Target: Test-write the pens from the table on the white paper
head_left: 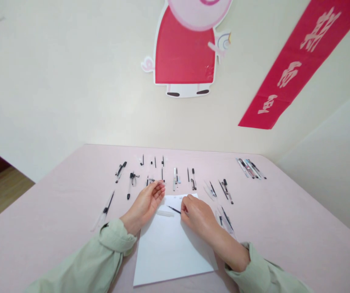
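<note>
Over the far end of a white sheet of paper (175,248), my left hand (147,203) has its thumb and fingertips pinched together. Something pale and small seems to be between them, too faint to make out. My right hand (197,213) is closed at the right side of the sheet. A dark pen refill (173,209) sticks out leftward from its fingers, and the hand hides the other end. Between both hands, a clear pen barrel (165,213) lies on the paper.
Pen parts lie in groups around the sheet on a pink table (71,244), such as a clear pen with black parts (130,185) and a refill with a barrel (227,219). Several pens (250,168) lie together at the far right. Behind stands a wall with a cartoon cutout (185,53).
</note>
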A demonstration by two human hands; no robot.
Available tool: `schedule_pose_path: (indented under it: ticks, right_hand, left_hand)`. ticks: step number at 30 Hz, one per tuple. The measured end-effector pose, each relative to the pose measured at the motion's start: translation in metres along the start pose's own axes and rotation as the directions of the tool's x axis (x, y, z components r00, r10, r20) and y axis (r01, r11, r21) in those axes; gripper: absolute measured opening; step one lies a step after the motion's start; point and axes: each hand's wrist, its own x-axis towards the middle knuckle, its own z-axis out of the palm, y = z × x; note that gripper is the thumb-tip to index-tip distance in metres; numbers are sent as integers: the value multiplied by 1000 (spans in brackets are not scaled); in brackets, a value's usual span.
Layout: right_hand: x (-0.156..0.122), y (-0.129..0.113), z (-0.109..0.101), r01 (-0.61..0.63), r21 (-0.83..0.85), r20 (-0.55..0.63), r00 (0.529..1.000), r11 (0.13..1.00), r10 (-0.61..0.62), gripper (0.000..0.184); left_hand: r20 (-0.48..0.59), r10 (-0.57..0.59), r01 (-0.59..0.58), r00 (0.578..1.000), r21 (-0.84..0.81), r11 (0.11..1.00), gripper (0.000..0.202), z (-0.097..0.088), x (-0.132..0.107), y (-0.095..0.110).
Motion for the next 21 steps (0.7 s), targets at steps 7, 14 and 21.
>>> schedule_pose_path:
  ticks: [7, 14, 21]
  right_hand:
    - [-1, 0, 2, 39, -31, 30, 999, 999, -38, 11]
    - [-1, -2, 2, 0, 45, -1, 1000, 999, 0, 14]
    - [4, 5, -10, -8, 442, -48, 998, 897, 32, 12]
  left_hand:
    - [25, -5, 4, 1000, 32, 999, 15, -4, 1, -3]
    - [36, -3, 1, 999, 53, 999, 19, -2, -1, -3]
    - [36, -1, -1, 999, 63, 998, 18, -5, 1, -4]
